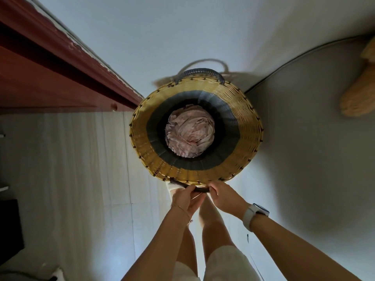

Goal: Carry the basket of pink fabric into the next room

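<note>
I look straight down into a round woven basket (246, 126), yellow at the rim with a dark band lower down. Crumpled pink fabric (189, 131) fills its bottom. The basket has two dark handles: the far handle (199, 72) stands free, and both my hands grip the near handle (199, 189). My left hand (185, 197) is closed on the near handle's left part, my right hand (225, 198), with a white watch at the wrist, on its right part. My bare legs and white shorts show below the basket.
A red-brown wooden door frame (67, 74) runs diagonally at the upper left. A grey rug (304, 149) with a dark edge covers the floor on the right, with a tan fluffy object (359, 94) on it. White floor tiles (81, 159) lie to the left; a dark object (9, 230) sits at lower left.
</note>
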The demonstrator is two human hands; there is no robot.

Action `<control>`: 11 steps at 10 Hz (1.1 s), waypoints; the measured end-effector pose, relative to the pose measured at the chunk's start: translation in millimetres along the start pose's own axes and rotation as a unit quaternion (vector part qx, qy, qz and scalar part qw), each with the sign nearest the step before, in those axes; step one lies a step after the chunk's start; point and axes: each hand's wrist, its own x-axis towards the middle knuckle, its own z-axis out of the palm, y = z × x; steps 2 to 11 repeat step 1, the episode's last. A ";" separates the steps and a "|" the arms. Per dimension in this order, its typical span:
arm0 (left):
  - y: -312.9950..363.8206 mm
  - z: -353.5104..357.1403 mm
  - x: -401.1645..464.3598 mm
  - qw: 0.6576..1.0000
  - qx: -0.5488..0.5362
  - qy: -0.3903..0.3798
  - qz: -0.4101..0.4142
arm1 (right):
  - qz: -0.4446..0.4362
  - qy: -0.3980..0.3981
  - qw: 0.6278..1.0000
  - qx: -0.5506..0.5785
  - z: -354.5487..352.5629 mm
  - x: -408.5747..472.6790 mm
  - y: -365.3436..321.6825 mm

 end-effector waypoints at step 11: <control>3.3 4.9 2.5 0.999 0.014 0.039 -0.006 | 0.000 0.049 0.998 0.040 -24.0 -0.5 -11.8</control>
